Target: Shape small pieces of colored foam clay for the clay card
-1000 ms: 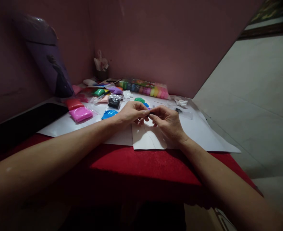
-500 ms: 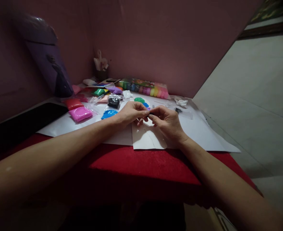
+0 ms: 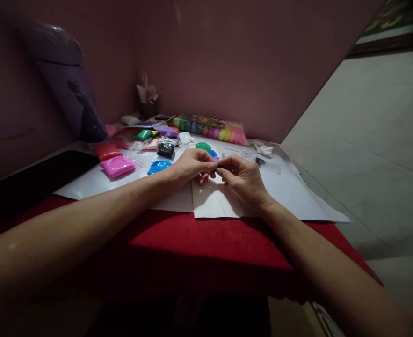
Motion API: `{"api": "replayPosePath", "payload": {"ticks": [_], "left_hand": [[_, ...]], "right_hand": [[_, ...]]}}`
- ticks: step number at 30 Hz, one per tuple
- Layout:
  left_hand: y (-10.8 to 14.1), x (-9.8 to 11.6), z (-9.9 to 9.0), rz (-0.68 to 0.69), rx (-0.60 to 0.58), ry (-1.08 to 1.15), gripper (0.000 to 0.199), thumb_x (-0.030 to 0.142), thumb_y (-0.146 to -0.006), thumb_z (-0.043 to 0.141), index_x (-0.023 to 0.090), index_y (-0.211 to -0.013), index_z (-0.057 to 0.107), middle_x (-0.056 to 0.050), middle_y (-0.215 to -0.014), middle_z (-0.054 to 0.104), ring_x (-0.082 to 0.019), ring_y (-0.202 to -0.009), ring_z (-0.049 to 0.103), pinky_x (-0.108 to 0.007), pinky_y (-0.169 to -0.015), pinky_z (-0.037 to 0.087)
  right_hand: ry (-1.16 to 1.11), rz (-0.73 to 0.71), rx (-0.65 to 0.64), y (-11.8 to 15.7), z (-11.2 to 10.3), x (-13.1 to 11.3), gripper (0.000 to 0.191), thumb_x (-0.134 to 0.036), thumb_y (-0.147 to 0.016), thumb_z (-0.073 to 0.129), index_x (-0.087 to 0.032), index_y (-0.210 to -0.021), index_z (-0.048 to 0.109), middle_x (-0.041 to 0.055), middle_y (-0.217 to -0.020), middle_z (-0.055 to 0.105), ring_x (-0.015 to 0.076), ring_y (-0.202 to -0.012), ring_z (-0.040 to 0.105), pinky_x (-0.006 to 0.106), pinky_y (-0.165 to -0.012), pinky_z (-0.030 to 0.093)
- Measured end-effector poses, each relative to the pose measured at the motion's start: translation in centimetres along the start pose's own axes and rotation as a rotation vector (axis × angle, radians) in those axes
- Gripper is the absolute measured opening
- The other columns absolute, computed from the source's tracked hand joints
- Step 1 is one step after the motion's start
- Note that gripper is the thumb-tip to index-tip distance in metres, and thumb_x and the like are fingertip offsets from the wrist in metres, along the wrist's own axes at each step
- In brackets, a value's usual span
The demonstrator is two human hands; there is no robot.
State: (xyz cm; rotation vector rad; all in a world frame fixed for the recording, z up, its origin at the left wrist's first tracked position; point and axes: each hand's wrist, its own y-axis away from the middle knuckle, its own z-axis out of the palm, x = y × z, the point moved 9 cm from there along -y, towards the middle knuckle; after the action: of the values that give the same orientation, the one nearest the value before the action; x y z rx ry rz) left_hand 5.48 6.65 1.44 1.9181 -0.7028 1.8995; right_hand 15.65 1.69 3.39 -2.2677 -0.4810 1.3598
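Observation:
My left hand [image 3: 192, 166] and my right hand [image 3: 246, 180] meet above a white sheet of paper [image 3: 215, 203] with a thin drawn line on it. Pinched between the fingertips of both is a small piece of black clay [image 3: 220, 166], mostly covered by the fingers. Just beyond the hands lie textured patches of green clay [image 3: 203, 146] and blue clay [image 3: 212, 153], with a bit of purple partly hidden. A tangle of small black bits [image 3: 260, 161] rests to the right of my right hand.
Left of the hands are packets of pink clay [image 3: 118, 167], blue clay [image 3: 159, 166] and black clay [image 3: 166, 150]. A clear pack of many-coloured clay [image 3: 209, 128] lies along the wall. Crumpled white tissue [image 3: 264, 149] sits at back right. Red cloth [image 3: 209, 238] covers the table's front edge.

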Motion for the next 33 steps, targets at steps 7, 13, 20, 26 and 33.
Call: {"api": "replayPosePath", "payload": {"ticks": [7,13,20,26,33], "left_hand": [[0.13,-0.03,-0.02,-0.015,0.008,-0.015,0.013,0.01,-0.085,0.061,0.01,-0.072,0.058,-0.003,-0.056,0.064,-0.007,-0.039,0.052,-0.021,-0.044,0.041],[0.1,-0.03,0.07,-0.022,0.002,-0.017,0.014,0.01,-0.085,0.061,0.01,-0.072,0.057,-0.001,-0.055,0.063,-0.006,-0.038,0.051,-0.02,-0.043,0.04],[0.05,-0.14,0.02,-0.014,0.001,-0.017,0.014,0.01,-0.086,0.061,0.01,-0.072,0.057,-0.002,-0.055,0.063,-0.006,-0.039,0.052,-0.021,-0.043,0.04],[0.09,-0.06,0.03,-0.008,0.001,-0.026,0.014,0.011,-0.086,0.061,0.01,-0.072,0.057,-0.001,-0.054,0.062,-0.006,-0.039,0.052,-0.021,-0.043,0.04],[-0.04,-0.08,-0.08,-0.002,0.009,-0.05,0.014,0.011,-0.085,0.062,0.011,-0.072,0.057,-0.002,-0.054,0.063,-0.006,-0.039,0.053,-0.02,-0.043,0.042]], "right_hand": [[0.013,-0.002,-0.007,-0.05,-0.03,0.27,0.008,-0.023,-0.083,0.064,-0.017,-0.088,0.067,0.0041,-0.08,0.07,0.014,-0.069,0.062,0.029,-0.061,0.049],[0.001,-0.021,0.001,-0.05,-0.04,0.04,0.006,-0.021,-0.082,0.065,-0.016,-0.086,0.067,0.003,-0.078,0.07,0.0131,-0.068,0.062,0.028,-0.062,0.049],[0.012,-0.027,0.006,-0.09,-0.08,-0.21,0.005,-0.019,-0.082,0.065,-0.016,-0.086,0.067,0.0028,-0.078,0.07,0.013,-0.068,0.063,0.029,-0.063,0.05],[0.024,-0.037,0.001,-0.09,-0.05,-0.23,0.006,-0.019,-0.082,0.065,-0.015,-0.086,0.067,0.0035,-0.079,0.07,0.0136,-0.07,0.064,0.029,-0.063,0.051],[0.03,-0.033,-0.011,-0.07,0.05,0.01,0.006,-0.019,-0.081,0.065,-0.016,-0.086,0.067,0.0047,-0.081,0.071,0.0152,-0.073,0.065,0.029,-0.063,0.052]]}}
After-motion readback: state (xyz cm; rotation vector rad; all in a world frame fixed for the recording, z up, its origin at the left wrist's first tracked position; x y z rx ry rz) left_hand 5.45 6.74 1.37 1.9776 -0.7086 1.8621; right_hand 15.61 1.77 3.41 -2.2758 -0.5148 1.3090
